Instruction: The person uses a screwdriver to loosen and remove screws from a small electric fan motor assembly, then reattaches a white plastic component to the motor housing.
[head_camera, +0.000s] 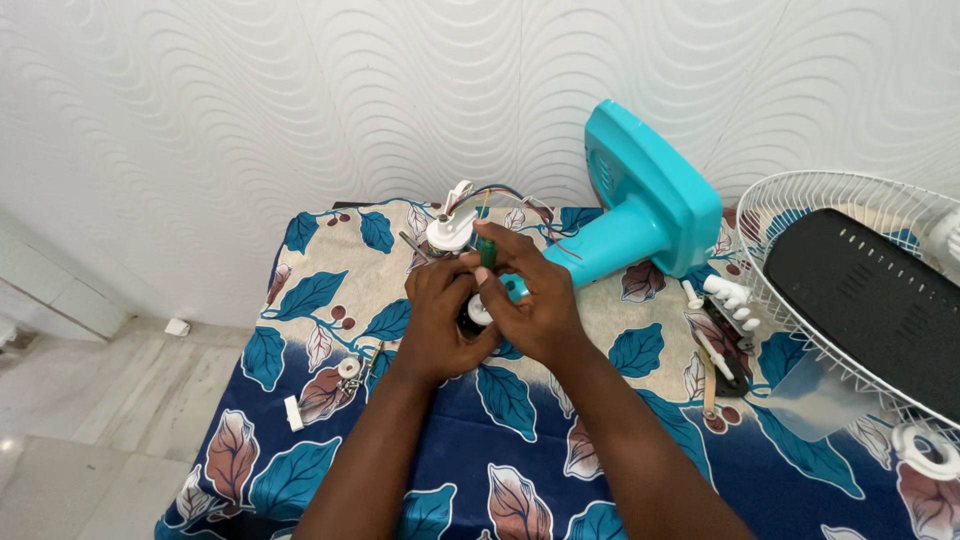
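Head view only, so one pass. Both your hands sit together at worktop centre, over the leaf-print cloth. Left hand is cupped and curled shut round a small dark round part w/ a white hub, pinning it just above the cloth. Right hand is closed on a green-handled screwdriver; fingers wrap the grip from the right side.

Key relation: the screwdriver's long axis stands near upright, handle top toward the wall, tip end pointing down into the part btwn your hands. Tip itself is hidden by fingers, so can't tell if it's seated. Part lies directly under the right hand's grip, touching the left palm. Both are at it; the left is the one holding it.

Just beyond your hands, a white motor piece with coloured wires rests on the cloth, wires running right to the turquoise fan housing tipped over behind. Well apart at right: white wire fan guard, black panel on it, white knobs by its edge.
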